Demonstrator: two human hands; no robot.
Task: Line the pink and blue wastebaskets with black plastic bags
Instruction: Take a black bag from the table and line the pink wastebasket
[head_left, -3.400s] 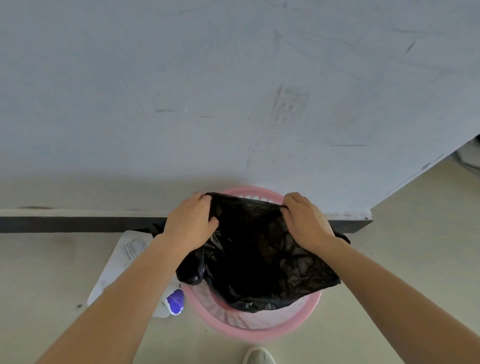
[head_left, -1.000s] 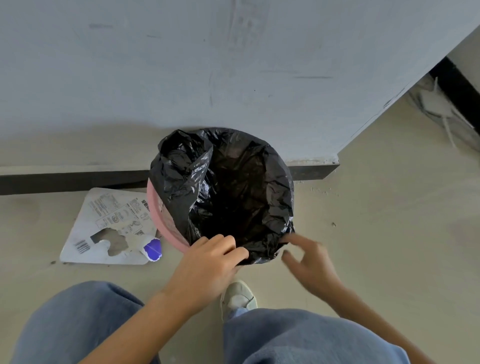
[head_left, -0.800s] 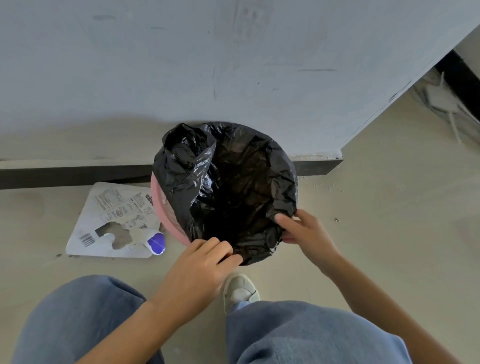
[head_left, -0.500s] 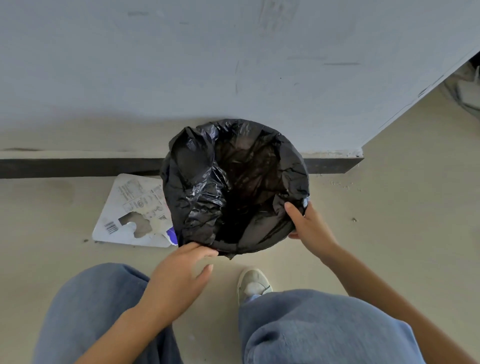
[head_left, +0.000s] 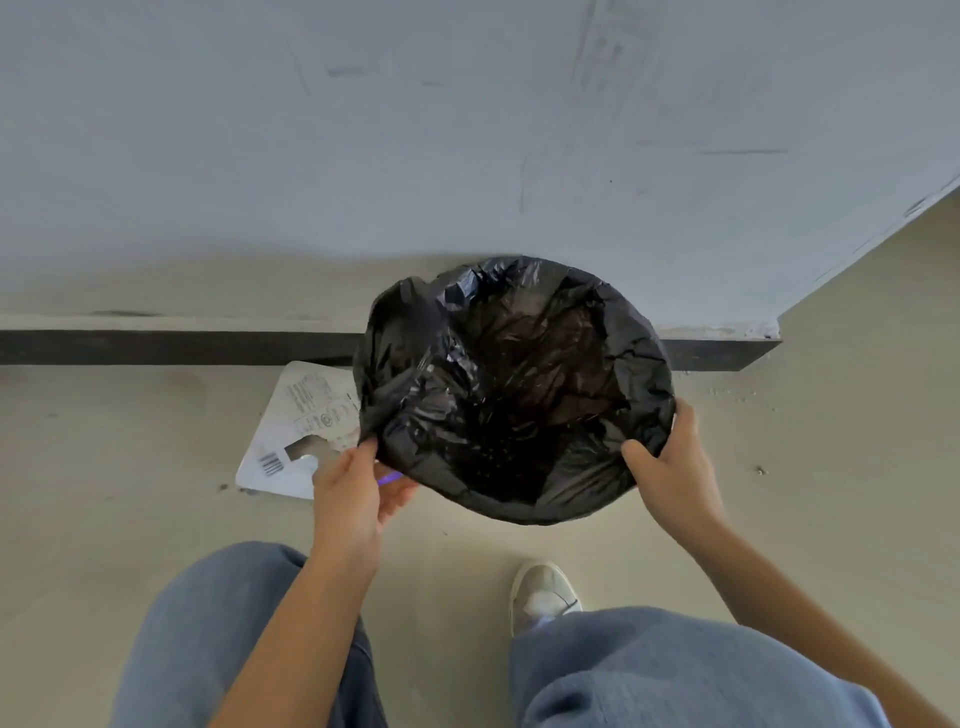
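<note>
A black plastic bag (head_left: 514, 384) is spread open over the round wastebasket on the floor by the wall. It is folded over the whole rim, so the pink basket is hidden beneath it. My left hand (head_left: 353, 493) pinches the bag's near-left edge. My right hand (head_left: 670, 467) grips the right side of the rim, thumb inside the bag and fingers outside. No blue wastebasket is in view.
A white cardboard package (head_left: 296, 431) with a barcode lies flat on the floor left of the basket. A grey wall with a black baseboard (head_left: 171, 347) runs behind, ending at a corner on the right. My shoe (head_left: 543, 592) and jeans-covered knees are below.
The bag now covers the left rim where pink plastic showed a second ago. My left hand went from the near edge to the left edge; my right hand took hold of the right rim.
</note>
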